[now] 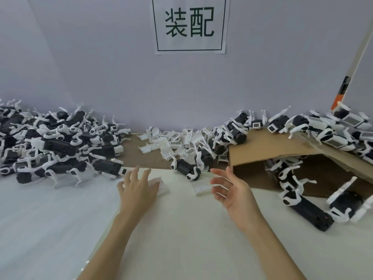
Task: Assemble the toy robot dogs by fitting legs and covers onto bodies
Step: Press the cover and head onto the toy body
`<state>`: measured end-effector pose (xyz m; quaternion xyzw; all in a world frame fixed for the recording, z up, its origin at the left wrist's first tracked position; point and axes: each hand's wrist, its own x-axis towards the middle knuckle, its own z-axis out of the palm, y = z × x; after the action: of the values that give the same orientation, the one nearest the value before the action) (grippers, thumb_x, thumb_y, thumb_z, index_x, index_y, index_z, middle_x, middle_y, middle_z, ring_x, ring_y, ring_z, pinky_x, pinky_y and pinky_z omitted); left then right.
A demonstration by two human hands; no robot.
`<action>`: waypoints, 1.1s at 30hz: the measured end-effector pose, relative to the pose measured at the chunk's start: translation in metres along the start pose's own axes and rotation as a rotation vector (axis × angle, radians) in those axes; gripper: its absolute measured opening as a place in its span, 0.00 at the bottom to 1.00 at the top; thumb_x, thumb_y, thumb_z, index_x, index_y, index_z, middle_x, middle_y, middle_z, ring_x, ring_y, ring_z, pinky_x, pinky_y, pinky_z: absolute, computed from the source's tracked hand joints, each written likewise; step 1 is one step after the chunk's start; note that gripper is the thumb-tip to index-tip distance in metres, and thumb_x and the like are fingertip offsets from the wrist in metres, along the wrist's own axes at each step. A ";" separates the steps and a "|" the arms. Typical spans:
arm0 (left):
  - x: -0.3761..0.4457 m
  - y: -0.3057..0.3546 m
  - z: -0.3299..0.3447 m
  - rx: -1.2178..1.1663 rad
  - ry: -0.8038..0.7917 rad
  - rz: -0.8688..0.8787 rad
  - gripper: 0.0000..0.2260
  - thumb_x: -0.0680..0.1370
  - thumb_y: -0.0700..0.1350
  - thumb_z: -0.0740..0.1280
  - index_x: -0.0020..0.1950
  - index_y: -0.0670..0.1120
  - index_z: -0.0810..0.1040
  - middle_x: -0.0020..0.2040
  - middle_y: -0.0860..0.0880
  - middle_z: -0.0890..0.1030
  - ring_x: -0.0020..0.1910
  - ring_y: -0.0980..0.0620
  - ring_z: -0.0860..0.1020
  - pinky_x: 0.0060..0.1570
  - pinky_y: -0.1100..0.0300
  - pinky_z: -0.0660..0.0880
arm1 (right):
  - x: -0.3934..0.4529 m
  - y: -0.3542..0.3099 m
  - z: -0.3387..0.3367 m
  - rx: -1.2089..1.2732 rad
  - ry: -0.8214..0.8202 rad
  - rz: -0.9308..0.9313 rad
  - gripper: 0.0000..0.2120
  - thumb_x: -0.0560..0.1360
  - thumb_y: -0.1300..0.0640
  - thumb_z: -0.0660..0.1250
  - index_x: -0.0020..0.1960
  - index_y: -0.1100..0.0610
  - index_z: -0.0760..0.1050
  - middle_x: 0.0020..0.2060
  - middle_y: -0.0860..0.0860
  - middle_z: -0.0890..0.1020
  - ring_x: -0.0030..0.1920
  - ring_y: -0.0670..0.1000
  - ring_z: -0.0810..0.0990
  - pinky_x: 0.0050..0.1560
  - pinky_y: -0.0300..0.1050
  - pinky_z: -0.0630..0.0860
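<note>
My left hand [138,187] hovers palm down over the white table with its fingers spread, partly covering a white cover piece [162,186]. My right hand [230,187] is open, palm turned left, fingers relaxed, just right of a second white cover [201,187] lying flat. Neither hand holds anything. A black toy dog body with white legs [185,168] lies just beyond my hands. A heap of loose white covers [171,141] sits at the back centre.
A large pile of black-and-white toy dogs [56,144] fills the left. A bent cardboard sheet [268,148] on the right shelters more dogs [292,178], with others [333,128] piled on top. A paper sign [190,24] hangs on the wall.
</note>
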<state>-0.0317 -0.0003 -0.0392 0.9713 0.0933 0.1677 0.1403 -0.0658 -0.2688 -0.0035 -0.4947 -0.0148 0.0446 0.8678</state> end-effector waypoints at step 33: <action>-0.034 0.067 0.002 -1.343 -0.203 0.182 0.14 0.89 0.47 0.59 0.57 0.45 0.83 0.45 0.49 0.83 0.47 0.50 0.81 0.54 0.56 0.78 | 0.000 0.014 0.006 0.079 0.015 0.133 0.22 0.80 0.45 0.70 0.65 0.59 0.81 0.58 0.61 0.85 0.51 0.58 0.87 0.45 0.45 0.82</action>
<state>-0.0535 -0.0712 -0.0306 0.6885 -0.1264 0.1086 0.7058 -0.0667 -0.2561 -0.0127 -0.4604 0.0265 0.0988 0.8818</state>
